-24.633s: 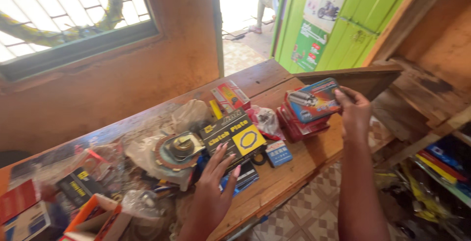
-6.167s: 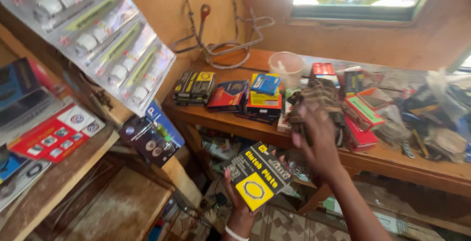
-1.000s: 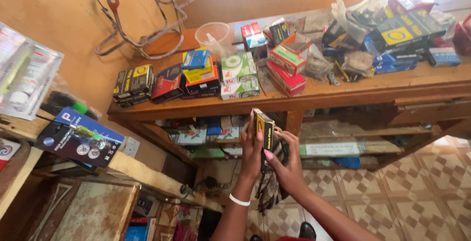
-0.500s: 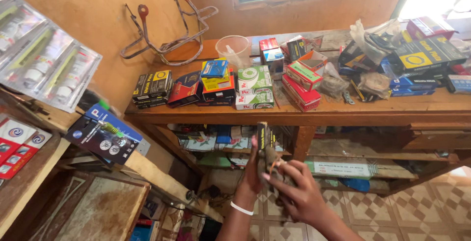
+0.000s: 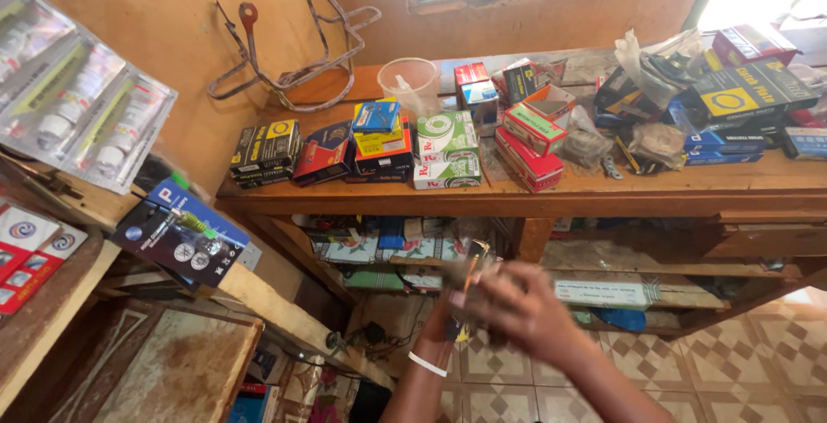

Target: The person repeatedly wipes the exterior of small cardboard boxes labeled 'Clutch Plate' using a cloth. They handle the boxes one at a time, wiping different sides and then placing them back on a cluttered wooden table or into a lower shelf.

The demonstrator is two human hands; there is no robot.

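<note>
A small workshop with orange-brown walls, a patterned tile floor [image 5: 775,363] and a window at twelve o'clock. At nine o'clock, one sheet of blister packs [image 5: 73,113] hangs above a dark blue carded pack [image 5: 181,233]. A bent metal frame [image 5: 289,52] leans on the wall. A wooden bench [image 5: 603,190] holds one clear plastic cup [image 5: 412,85] and many stacked small boxes. At six o'clock, the left hand [image 5: 452,320] and right hand [image 5: 525,315] meet around a blurred dark package [image 5: 469,289]; finger positions cannot be told.
</note>
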